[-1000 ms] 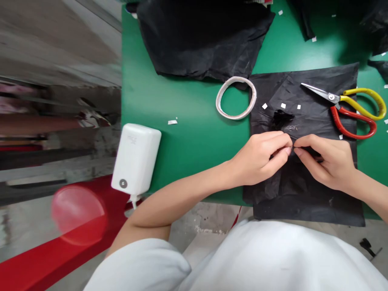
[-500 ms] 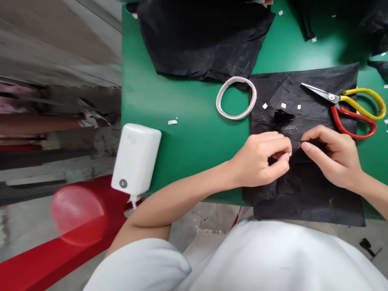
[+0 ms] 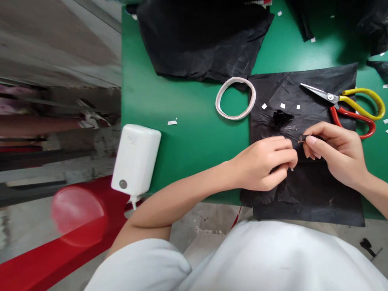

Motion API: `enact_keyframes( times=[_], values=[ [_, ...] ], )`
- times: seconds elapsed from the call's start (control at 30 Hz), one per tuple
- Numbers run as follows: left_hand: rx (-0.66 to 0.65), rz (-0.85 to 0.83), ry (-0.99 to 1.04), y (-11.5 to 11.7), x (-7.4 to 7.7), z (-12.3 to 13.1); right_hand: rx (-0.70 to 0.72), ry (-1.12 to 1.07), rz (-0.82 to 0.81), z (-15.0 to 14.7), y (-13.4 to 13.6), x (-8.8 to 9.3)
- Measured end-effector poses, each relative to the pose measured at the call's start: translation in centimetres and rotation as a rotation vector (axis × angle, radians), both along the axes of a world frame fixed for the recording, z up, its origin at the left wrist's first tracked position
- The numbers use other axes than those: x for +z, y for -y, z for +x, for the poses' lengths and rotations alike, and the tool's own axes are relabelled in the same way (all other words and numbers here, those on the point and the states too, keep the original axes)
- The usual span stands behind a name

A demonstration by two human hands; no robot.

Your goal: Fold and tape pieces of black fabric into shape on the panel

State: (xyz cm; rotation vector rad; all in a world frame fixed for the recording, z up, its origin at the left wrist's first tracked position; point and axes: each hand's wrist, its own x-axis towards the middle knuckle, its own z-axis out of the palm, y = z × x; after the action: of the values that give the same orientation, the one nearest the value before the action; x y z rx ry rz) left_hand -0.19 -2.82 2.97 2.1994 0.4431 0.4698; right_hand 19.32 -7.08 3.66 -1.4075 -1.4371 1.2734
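Observation:
My right hand (image 3: 339,155) pinches the end of a thin black strip (image 3: 302,138) between thumb and forefinger. Close to it on the left, my left hand (image 3: 269,163) is closed with its fingers curled, and a tiny white piece of tape (image 3: 292,169) shows at its fingertips. Both hands are over a black fabric sheet (image 3: 327,194) that lies across the table edge. A small black tuft (image 3: 282,118) rests on the sheet, just beyond the left hand. Above the tuft sit three small white squares (image 3: 283,106) in a row.
Scissors (image 3: 331,98) with one yellow and one red handle lie beyond my right hand. A roll of tape (image 3: 218,101) touches the sheet's left side on the green table (image 3: 188,149). More black fabric (image 3: 206,40) is at the back. A white device (image 3: 136,157) stands at the left edge.
My left hand has moved slightly toward me, and the white piece with it. The right hand has turned a little, showing more of the strip's end. Scissors and tape roll stay put.

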Motion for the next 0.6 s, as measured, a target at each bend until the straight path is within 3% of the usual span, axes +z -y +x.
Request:
enact_keyframes(
  times=[0.2, 0.33, 0.6],
  values=[
    [0.338, -0.281, 0.132, -0.03, 0.16, 0.25, 0.023, 0.006, 0.022, -0.06, 0.05, 0.08],
    [0.398, -0.383, 0.200, 0.11, -0.05, 0.45, 0.071, 0.044, 0.060, -0.22, 0.11, 0.17],
    [0.475, -0.309, 0.207, 0.28, -0.47, 0.50, 0.094, 0.121, 0.102, -0.36, 0.20, -0.05]
  ],
)
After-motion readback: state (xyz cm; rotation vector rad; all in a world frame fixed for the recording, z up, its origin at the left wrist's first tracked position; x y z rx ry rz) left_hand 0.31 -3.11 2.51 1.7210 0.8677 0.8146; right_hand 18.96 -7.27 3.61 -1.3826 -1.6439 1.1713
